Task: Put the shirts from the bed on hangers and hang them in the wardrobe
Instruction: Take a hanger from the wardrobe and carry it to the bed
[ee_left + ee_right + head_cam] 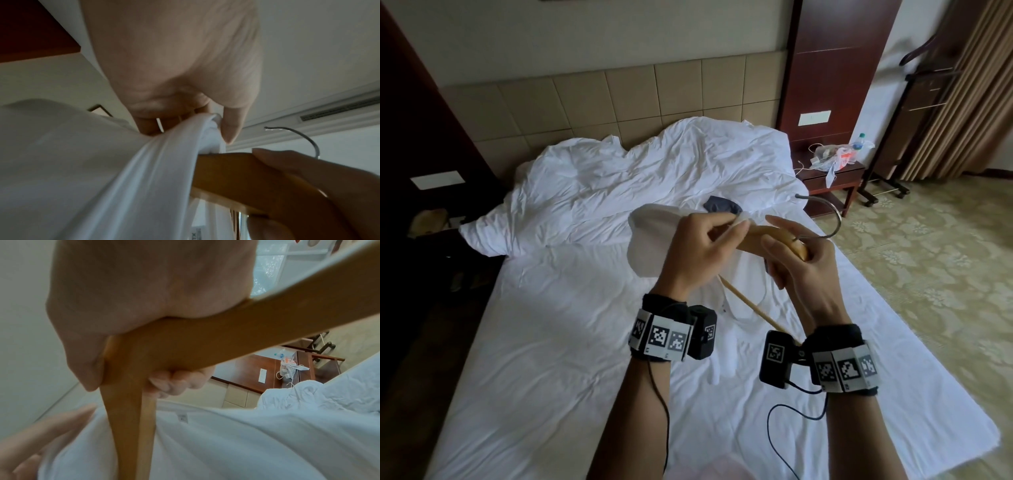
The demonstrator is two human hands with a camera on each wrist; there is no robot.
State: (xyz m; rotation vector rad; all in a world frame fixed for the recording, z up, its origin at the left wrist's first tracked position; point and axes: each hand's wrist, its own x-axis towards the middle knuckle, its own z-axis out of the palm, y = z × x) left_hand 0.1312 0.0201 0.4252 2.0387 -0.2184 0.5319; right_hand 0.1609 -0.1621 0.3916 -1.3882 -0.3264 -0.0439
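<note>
Now the white shirt hangs above the bed, one hanger arm inside it — the left hand pinches its bunched edge, the right hand grips the wooden hanger near its metal hook. Beyond lies a dark garment.

Head view down over bed, wrist views upward, close, perhaps sharing hanger
</note>
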